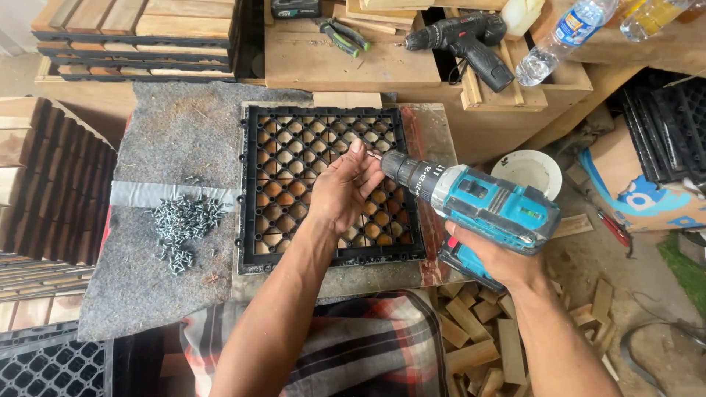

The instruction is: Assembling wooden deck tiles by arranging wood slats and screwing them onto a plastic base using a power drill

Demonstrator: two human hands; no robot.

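Right hand (494,259) grips blue drill (482,202); left hand (344,187) pinches screw (373,155) at its tip.

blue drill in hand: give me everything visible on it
The cordless drill has a teal-blue plastic body with black grip areas, a silver-grey collar ring with markings and a black chuck. It lies roughly level, chuck pointing left over the black lattice tile. The right hand grips its handle from below; the battery base is mostly hidden. The left hand has its fingertips at the bit tip, apparently setting a small screw there. Whether it is spinning cannot be told.
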